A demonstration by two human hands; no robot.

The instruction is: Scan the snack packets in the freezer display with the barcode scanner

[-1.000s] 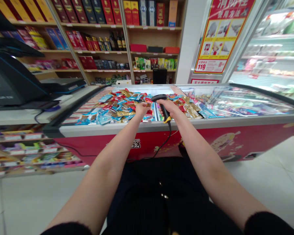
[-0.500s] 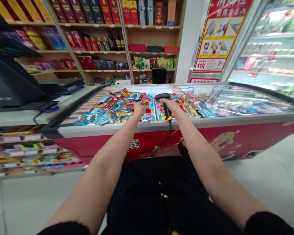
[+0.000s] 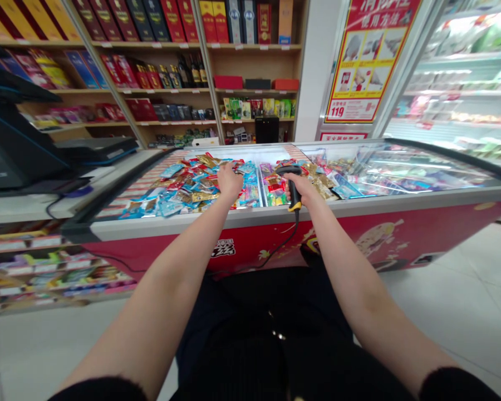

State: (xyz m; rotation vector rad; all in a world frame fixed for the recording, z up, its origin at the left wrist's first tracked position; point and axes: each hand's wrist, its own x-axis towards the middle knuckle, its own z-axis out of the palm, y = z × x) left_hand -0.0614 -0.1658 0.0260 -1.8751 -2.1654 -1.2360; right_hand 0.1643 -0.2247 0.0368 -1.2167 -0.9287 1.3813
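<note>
My right hand (image 3: 300, 187) is wrapped round the grip of a black and yellow handheld barcode scanner (image 3: 294, 195), its head pointing left over the freezer. A black cord (image 3: 284, 240) hangs from the grip. Over the left pile of small packets (image 3: 192, 184), in blue, gold and red wrappers, reaches my left hand (image 3: 229, 182). Its fingers look parted, with the tips at the packets and partly hidden by the back of the hand. More packets (image 3: 275, 186) lie under the scanner, beyond a white divider (image 3: 260, 186).
The chest freezer's grey front rim (image 3: 171, 223) runs between my body and the packets. Its glass lid (image 3: 426, 167) covers the right side. At left a counter (image 3: 33, 203) carries a dark checkout machine (image 3: 20, 128). Shelves of boxes (image 3: 150, 67) stand behind; a lit fridge (image 3: 471, 94) is at right.
My left hand has moved left and away from the divider; the red packet at its fingers no longer shows as held. My right hand and the scanner have shifted slightly right and down.
</note>
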